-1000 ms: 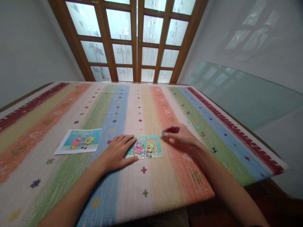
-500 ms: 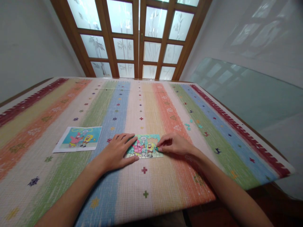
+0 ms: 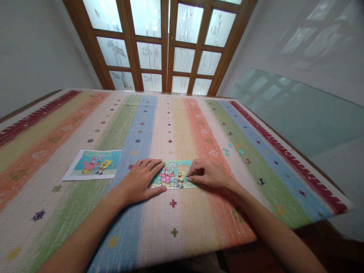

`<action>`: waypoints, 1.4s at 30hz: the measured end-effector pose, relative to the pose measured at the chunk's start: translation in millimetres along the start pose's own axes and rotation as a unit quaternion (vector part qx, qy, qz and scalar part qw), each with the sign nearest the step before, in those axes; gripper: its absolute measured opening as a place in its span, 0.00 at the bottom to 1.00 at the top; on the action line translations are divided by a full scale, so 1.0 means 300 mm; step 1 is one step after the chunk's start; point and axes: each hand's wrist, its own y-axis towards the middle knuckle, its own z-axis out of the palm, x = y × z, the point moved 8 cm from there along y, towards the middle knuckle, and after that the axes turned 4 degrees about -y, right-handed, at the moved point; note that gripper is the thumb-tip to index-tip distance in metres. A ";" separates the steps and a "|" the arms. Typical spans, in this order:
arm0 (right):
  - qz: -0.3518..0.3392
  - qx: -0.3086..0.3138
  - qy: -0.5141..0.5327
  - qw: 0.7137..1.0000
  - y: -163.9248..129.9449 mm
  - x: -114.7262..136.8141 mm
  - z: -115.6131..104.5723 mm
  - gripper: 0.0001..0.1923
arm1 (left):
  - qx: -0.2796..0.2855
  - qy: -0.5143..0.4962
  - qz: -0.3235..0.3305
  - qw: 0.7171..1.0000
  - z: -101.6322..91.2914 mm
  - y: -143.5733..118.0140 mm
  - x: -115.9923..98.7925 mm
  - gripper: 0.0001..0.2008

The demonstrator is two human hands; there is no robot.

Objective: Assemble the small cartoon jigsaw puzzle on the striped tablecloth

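Striped cloth [image 3: 176,216] covers the worktop. Left hand [image 3: 139,184] lies spread flat on the jigsaw [image 3: 173,177]; right hand [image 3: 209,174] presses curled fingertips on its right edge. Reference picture [image 3: 93,163] lies toward the left edge, loose pieces [image 3: 227,151] toward the right.

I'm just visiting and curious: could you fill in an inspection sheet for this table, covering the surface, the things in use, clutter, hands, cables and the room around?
Surface: striped woven cloth covers the table.
Things in use: small cartoon jigsaw puzzle, nearly complete, lying flat; printed reference picture lies to its left, apart.
Clutter: a few loose puzzle pieces on the cloth to the right.
Hands: left hand lies flat on the puzzle's left edge; right hand presses fingertips on its right edge.
Cables: nothing seen.
Surroundings: wooden doors with frosted glass; glass sheet leaning against the right wall.
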 end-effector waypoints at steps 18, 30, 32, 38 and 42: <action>0.019 0.007 -0.007 1.000 0.007 -0.012 0.010 0.01 | -0.008 -0.001 0.006 1.000 -0.005 0.001 -0.004 0.33; 0.004 -0.051 0.046 0.998 -0.010 -0.040 -0.102 0.08 | 0.007 0.006 -0.006 1.000 0.000 0.003 0.000 0.34; 0.005 -0.038 0.037 0.999 -0.007 -0.032 -0.078 0.09 | 0.008 0.006 -0.006 1.000 0.000 0.003 -0.001 0.34; 0.026 -0.010 -0.031 0.999 0.005 -0.013 -0.023 0.11 | 0.001 0.004 -0.003 1.000 -0.007 0.002 -0.001 0.33; 0.042 -0.003 -0.045 0.998 0.004 -0.010 -0.017 0.11 | -0.003 0.003 -0.002 1.000 -0.008 0.002 -0.003 0.33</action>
